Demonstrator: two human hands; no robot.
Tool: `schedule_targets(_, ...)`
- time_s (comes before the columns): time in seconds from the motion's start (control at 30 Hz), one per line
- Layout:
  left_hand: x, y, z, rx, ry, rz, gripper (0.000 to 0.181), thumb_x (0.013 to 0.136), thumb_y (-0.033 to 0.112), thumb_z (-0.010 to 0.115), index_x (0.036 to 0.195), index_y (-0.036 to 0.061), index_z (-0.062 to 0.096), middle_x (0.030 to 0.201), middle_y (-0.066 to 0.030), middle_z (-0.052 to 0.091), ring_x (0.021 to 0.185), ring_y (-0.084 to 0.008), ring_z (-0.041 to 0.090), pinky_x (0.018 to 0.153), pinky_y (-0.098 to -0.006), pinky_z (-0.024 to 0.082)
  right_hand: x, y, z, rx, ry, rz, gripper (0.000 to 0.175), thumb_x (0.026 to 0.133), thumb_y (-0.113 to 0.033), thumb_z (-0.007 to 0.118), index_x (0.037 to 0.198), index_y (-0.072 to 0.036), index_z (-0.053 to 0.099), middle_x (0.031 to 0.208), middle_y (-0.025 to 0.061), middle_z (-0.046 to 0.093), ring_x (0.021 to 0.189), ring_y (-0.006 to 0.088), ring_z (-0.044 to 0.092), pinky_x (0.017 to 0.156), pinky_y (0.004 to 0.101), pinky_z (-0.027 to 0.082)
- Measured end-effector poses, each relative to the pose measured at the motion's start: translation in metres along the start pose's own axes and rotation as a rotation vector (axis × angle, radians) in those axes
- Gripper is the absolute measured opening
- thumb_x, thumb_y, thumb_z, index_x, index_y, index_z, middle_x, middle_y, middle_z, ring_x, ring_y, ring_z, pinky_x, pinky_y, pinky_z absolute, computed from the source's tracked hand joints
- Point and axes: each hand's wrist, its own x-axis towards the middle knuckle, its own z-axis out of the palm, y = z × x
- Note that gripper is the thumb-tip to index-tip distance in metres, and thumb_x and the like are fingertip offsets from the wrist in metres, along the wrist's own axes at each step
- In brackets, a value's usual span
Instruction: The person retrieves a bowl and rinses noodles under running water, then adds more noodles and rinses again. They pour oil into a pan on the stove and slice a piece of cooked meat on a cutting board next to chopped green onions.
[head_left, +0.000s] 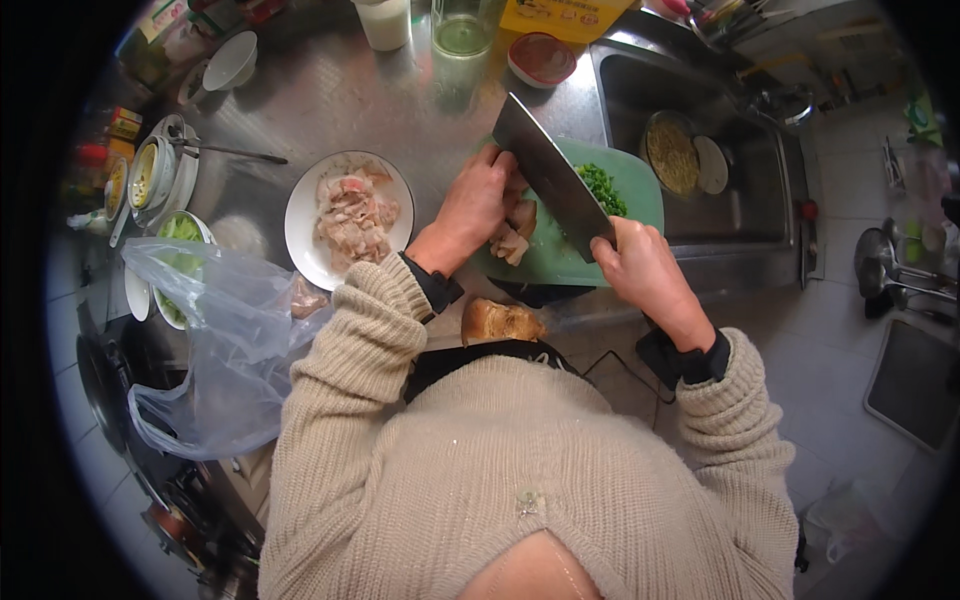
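Note:
My right hand (637, 255) grips the handle of a broad cleaver (551, 172), its blade slanting up and left over a green cutting board (637, 195). My left hand (480, 195) has curled fingers on a piece of meat (517, 225) at the board's left side; the blade hides part of it. Chopped green herbs (600, 187) lie in a pile right of the blade. Left of my left wrist stands a white plate (301, 225) with sliced meat (356, 217) heaped on it. A browned chunk of meat (502, 321) rests at the counter's front edge, close to my body.
A sink (720, 221) to the right holds a bowl of noodle-like strands (673, 154). A clear plastic bag (225, 337) overhangs the counter at left, beside a bowl of cut greens (180, 247). A red-rimmed bowl (541, 58) and a glass jar (463, 34) stand at the back.

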Motion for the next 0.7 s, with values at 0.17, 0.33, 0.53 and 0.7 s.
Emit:
schedule_targets(0.17, 0.002, -0.008, 0.003, 0.056, -0.011, 0.001, 0.024, 0.075, 0.002, 0.065, 0.097, -0.0010, 0.057, 0.104, -0.0203, 0.057, 0.099, -0.0427, 0.057, 0.082, -0.0484, 0.050, 0.018, -0.011, -0.010, 0.055, -0.248, 0.251, 0.024, 0.086, -0.015, 0.054, 0.083, 0.008, 0.061, 0.079, 0.0313, 0.062, 0.080, 0.0494, 0.062, 0.071, 0.0528, 0.050)
schedule_targets(0.33, 0.000, -0.016, 0.010, 0.118, 0.036, 0.042, 0.025, 0.074, 0.002, 0.065, 0.098, -0.0013, 0.057, 0.102, -0.0207, 0.058, 0.095, -0.0423, 0.058, 0.080, -0.0483, 0.050, 0.023, -0.015, 0.015, 0.055, -0.153, 0.131, 0.025, 0.087, -0.014, 0.053, 0.088, 0.008, 0.064, 0.082, 0.0312, 0.064, 0.081, 0.0483, 0.064, 0.074, 0.0519, 0.050)
schedule_targets(0.53, 0.003, -0.024, 0.012, 0.099, 0.016, 0.050, 0.028, 0.075, 0.006, 0.067, 0.102, 0.0002, 0.058, 0.102, -0.0208, 0.059, 0.097, -0.0421, 0.059, 0.083, -0.0480, 0.050, 0.034, -0.007, 0.030, 0.046, -0.166, 0.163, 0.027, 0.088, -0.016, 0.056, 0.095, 0.008, 0.067, 0.091, 0.0299, 0.068, 0.085, 0.0448, 0.068, 0.079, 0.0495, 0.054)
schedule_targets(0.7, 0.006, -0.021, 0.007, 0.157, 0.010, 0.027, 0.032, 0.074, 0.012, 0.068, 0.102, 0.0005, 0.057, 0.103, -0.0221, 0.061, 0.097, -0.0436, 0.059, 0.083, -0.0486, 0.050, 0.030, -0.007, 0.028, 0.055, -0.042, -0.020, 0.028, 0.088, -0.012, 0.051, 0.075, 0.011, 0.058, 0.055, 0.0174, 0.060, 0.043, 0.0273, 0.060, 0.042, 0.0405, 0.049)
